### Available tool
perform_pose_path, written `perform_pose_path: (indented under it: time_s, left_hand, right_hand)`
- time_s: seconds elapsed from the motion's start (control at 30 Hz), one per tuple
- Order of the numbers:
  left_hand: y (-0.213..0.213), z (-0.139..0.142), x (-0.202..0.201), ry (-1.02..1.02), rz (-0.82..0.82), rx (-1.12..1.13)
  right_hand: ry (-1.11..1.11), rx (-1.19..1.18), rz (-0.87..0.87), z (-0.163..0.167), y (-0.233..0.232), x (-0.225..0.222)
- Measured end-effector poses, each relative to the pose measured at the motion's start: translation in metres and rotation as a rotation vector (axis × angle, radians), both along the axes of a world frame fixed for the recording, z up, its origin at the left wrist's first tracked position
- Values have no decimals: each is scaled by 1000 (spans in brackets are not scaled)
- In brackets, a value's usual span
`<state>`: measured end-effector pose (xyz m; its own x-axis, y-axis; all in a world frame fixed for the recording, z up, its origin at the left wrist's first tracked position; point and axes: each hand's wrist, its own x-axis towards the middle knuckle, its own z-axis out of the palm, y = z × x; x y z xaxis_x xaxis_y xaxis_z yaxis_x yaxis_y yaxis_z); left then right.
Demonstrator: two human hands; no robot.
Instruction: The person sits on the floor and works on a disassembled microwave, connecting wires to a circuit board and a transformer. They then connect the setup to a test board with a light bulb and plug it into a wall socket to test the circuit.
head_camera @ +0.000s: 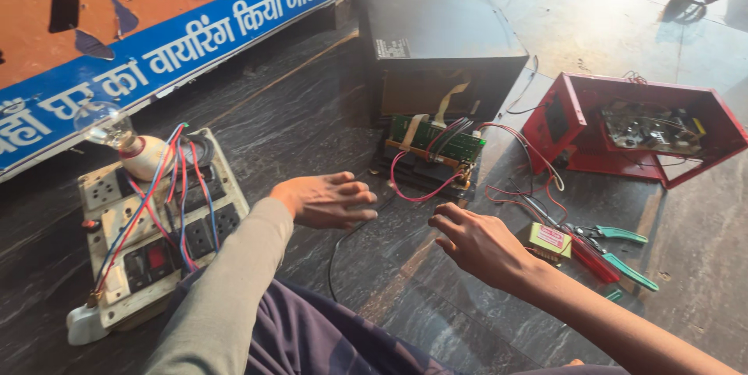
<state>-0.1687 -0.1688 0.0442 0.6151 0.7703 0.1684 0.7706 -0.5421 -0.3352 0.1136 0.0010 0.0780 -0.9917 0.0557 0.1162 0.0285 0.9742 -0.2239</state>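
Left hand (pixel 327 200) flat, fingers loosely spread, empty, above floor (pixel 312 126) near circuit board (pixel 436 141). Right hand (pixel 477 242) half-curled, empty, beside yellow box (pixel 550 239) and pliers (pixel 619 254).

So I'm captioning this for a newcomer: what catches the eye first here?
Probably the clear light bulb on the switchboard with tangled red and blue wires, at the left. Centre, both empty hands, left hand and right hand, hover before the green circuit board pulled from a black case; a red open casing sits right.
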Motion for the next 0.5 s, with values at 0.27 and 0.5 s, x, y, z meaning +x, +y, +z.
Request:
perform_pose_path:
  time_s: [0.27, 0.5]
  left_hand:
    - [7, 4, 8, -368, 855, -467]
    - [55, -42, 53, -459, 764, -619]
  right_hand:
    - [144, -17, 19, 15, -20, -62]
    - [-26, -30, -59, 19, -9, -50]
